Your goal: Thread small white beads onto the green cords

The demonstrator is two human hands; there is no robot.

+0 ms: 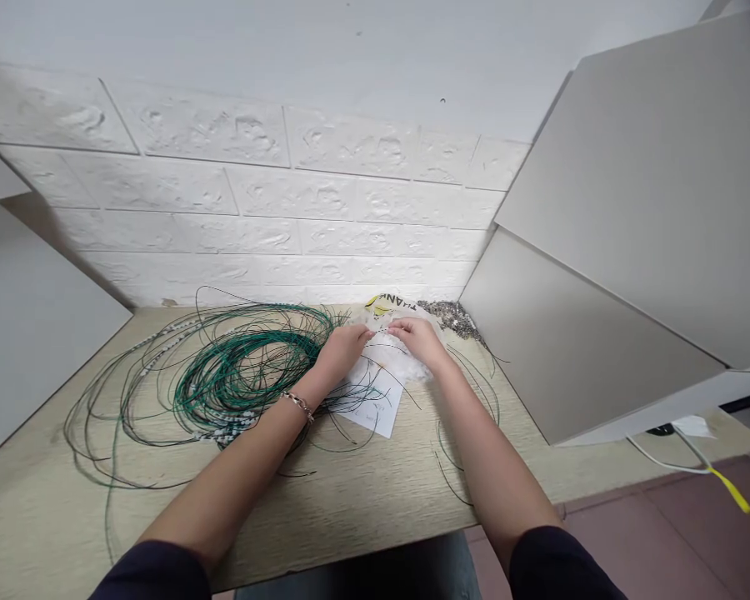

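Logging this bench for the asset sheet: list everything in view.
Wires: many, green and black, mostly left.
Markers: many, white, on the wires.
Paper: 1, white, centre, under wires.
Plastic bag: 1, translucent, centre.
Metal pieces: many, silvery-brown, right of the bag.
Thin piece: 1, dark, centre.
Table: 1, pale wood, lower half.
Wall: 1, white, behind.
Panels: several, grey-white, both sides.
Cable: 1, white, yellow end, lower right.
Floor: 1, reddish, lower right.
Fabric: 1, blue-grey, bottom centre.
Bracelet: 1, silvery, left wrist.
Sleeves: 2, dark, bottom.
Left hand: 1, bare, pinching thin piece, centre.
Right hand: 1, bare, pinching thin piece, centre.
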